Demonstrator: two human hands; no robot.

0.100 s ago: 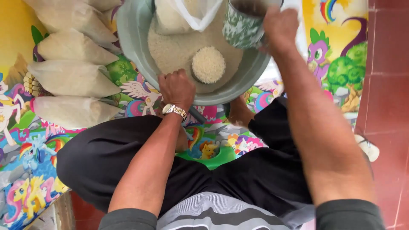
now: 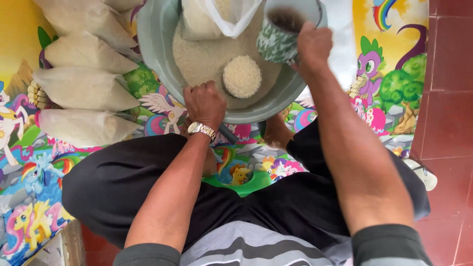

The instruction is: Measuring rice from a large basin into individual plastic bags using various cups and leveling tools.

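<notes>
A wide grey basin (image 2: pixel 162 54) is seen from above, set on a bright cartoon-printed mat (image 2: pixel 394 74), with the person's crossed legs in dark trousers (image 2: pixel 148 182) just below it. The basin is well filled with white rice (image 2: pixel 202 59), and a small round measure (image 2: pixel 242 76) is sunk in the grain, heaped to its brim. The near rim of the basin is gripped by the left hand (image 2: pixel 204 104), fingers curled together over the edge, a metal wristwatch (image 2: pixel 202 129) showing at the wrist. A green patterned mug (image 2: pixel 277 39) is held up by the right hand (image 2: pixel 313 45) above the far right side of the basin, the fingers clamped around its side; its mouth is tipped toward the camera and the inside looks dark, so whether any grain is left in it cannot be told. A clear plastic bag (image 2: pixel 217 17), partly filled with rice, stands open at the far edge of the basin, just beside the mug. To the left, four filled and closed bags (image 2: pixel 84 88) are lined up on the mat.

For clean work here, the basin is best kept pinned by the left hand so that it cannot slide, and the mug is best kept directly over the bag's mouth or the basin, so that stray grains are caught below rather than lost on the mat. A level, unhurried tilt is called for.
</notes>
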